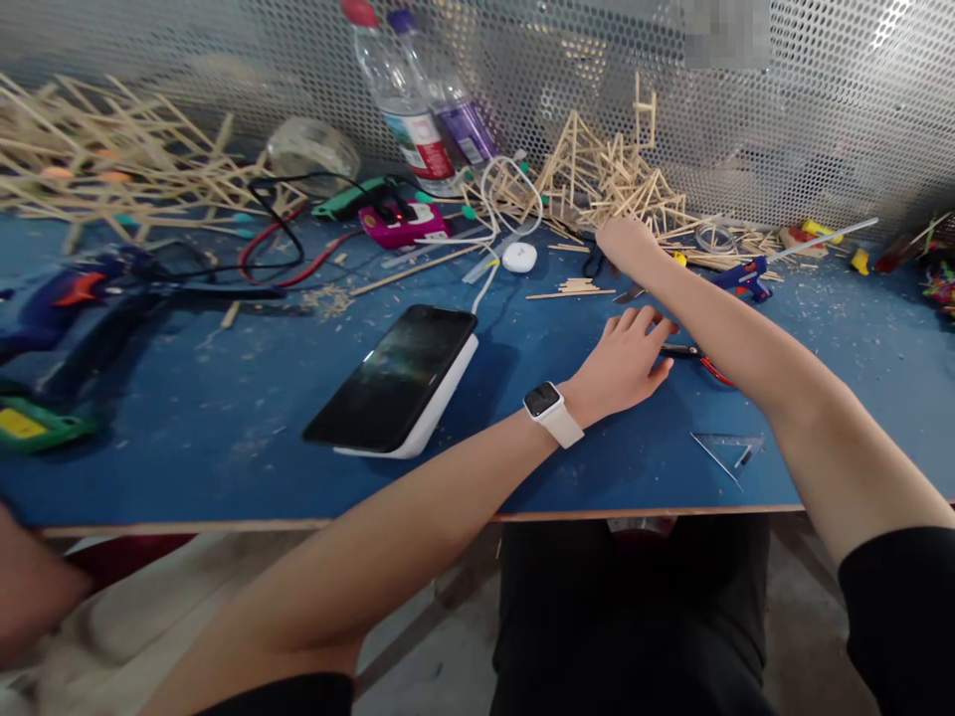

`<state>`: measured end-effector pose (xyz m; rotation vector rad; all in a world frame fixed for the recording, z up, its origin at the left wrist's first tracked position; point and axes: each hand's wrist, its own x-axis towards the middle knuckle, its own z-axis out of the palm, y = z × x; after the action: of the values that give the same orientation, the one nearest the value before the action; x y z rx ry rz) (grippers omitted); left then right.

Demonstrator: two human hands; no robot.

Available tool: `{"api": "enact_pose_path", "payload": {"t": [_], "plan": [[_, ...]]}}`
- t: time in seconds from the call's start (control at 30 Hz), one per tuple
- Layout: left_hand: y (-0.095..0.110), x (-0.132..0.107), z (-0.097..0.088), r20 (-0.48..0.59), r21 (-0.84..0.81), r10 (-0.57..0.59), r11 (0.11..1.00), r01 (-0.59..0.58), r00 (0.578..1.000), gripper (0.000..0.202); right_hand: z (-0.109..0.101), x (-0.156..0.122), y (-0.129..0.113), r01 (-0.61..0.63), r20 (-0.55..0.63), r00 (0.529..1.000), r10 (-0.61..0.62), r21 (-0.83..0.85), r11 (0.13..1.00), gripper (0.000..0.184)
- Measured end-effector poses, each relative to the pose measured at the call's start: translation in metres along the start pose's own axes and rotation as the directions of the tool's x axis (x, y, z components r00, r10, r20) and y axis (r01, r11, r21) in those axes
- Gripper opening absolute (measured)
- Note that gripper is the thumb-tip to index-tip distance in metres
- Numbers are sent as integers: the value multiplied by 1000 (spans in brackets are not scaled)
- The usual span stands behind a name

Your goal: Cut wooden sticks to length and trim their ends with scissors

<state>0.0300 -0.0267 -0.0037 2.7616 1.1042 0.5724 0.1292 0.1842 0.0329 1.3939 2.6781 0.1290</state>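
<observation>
My left hand (pixel 625 363), with a watch (pixel 544 401) on its wrist, rests on the blue table with fingers spread and nothing in it. Close to its fingertips are a small metal blade (pixel 631 295) and scissors (pixel 690 352) with red-and-black handles. My right hand (pixel 627 245) reaches farther back, beside the pile of thin wooden sticks (pixel 597 184). Its fingers are turned away from view, and a dark object (pixel 594 263) shows by them; whether it is held is unclear. Several short sticks (pixel 578 288) lie in front of it.
A phone (pixel 395 373) on a white stand is at centre left. Behind stand two bottles (pixel 418 139). A blue glue gun (pixel 746 278) lies right, a clear set square (pixel 727 452) near the front edge. At left are tools (pixel 75 298), cables and another person's blurred arm (pixel 34 587).
</observation>
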Motion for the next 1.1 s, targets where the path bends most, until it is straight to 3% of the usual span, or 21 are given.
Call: {"api": "enact_pose_path", "payload": {"t": [0.1, 0.17, 0.23, 0.3, 0.4, 0.5, 0.53, 0.6, 0.73, 0.8, 0.93, 1.03, 1.1], "plan": [[-1, 0, 1, -19, -5, 8, 1000, -8, 1000, 34, -6, -7, -8, -106, -13, 994, 106, -67, 992, 33], [-1, 0, 2, -31, -16, 15, 1000, -16, 999, 34, -14, -14, -13, -107, -46, 994, 104, -88, 990, 37], [-2, 0, 3, -39, -30, 20, 999, -21, 999, 34, -26, -23, -16, -96, -125, 988, 87, -73, 993, 42], [-4, -1, 5, -49, -48, 25, 998, -28, 998, 35, -42, -33, -16, -70, -278, 958, 74, 25, 997, 35], [-7, 0, 9, -130, -103, 17, 994, -31, 991, 37, -63, -52, -10, 61, -555, 825, 110, 281, 958, 17], [-12, 4, 11, -297, -243, -95, 970, 21, 950, 15, -72, -79, 1, 232, -702, 646, 300, 555, 799, 31], [-14, 5, 11, -339, -289, -144, 956, 43, 930, 11, -71, -90, 4, 269, -701, 603, 381, 629, 729, 39], [-16, 7, 10, -388, -342, -217, 936, 78, 896, 27, -65, -115, 12, 301, -656, 594, 467, 719, 626, 46], [-18, 7, 5, -508, -392, -253, 919, 40, 823, 39, -36, -170, 28, 258, -568, 555, 607, 812, 524, 65], [-16, 5, 3, -580, -393, -211, 919, -43, 787, 36, -17, -196, 33, 291, -551, 530, 644, 832, 473, 65], [-11, 0, -1, -640, -230, 14, 950, -209, 768, 15, 14, -240, 34, 388, -507, 547, 666, 859, 335, 56], [-7, -2, -3, -653, -109, 127, 960, -259, 747, 15, 21, -263, 27, 396, -436, 539, 721, 886, 240, 44], [-6, -4, -5, -662, -95, 133, 961, -259, 737, 14, 19, -273, 23, 335, -393, 561, 728, 913, 234, 40]]}}
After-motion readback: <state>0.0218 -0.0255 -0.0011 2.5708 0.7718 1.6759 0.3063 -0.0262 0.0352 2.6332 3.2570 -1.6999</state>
